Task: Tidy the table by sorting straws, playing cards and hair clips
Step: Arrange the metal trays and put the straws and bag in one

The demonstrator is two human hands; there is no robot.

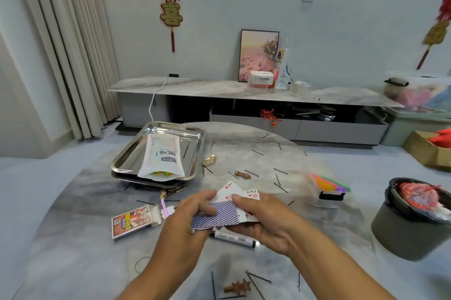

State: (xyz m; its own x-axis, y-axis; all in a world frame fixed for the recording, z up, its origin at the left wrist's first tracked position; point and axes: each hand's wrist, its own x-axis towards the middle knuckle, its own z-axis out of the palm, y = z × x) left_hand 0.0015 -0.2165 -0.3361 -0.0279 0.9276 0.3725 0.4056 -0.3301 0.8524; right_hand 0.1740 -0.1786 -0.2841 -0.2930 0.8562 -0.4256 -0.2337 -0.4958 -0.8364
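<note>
Blue-backed playing cards [219,214] sit gathered above the marble table [85,263], the left hand [185,221] and right hand [258,219] both gripping them. Card-sorting seems underway; next, squaring the stack and sliding it into the open card box [133,222] nearby.

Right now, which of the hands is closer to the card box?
Left. The left hand is just right of the card box; the right hand is farther right, beyond the cards.

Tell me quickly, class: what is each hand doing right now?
Left hand: grips the stack of blue-backed playing cards from the left.
Right hand: holds the same stack from the right, thumb on top.
</note>
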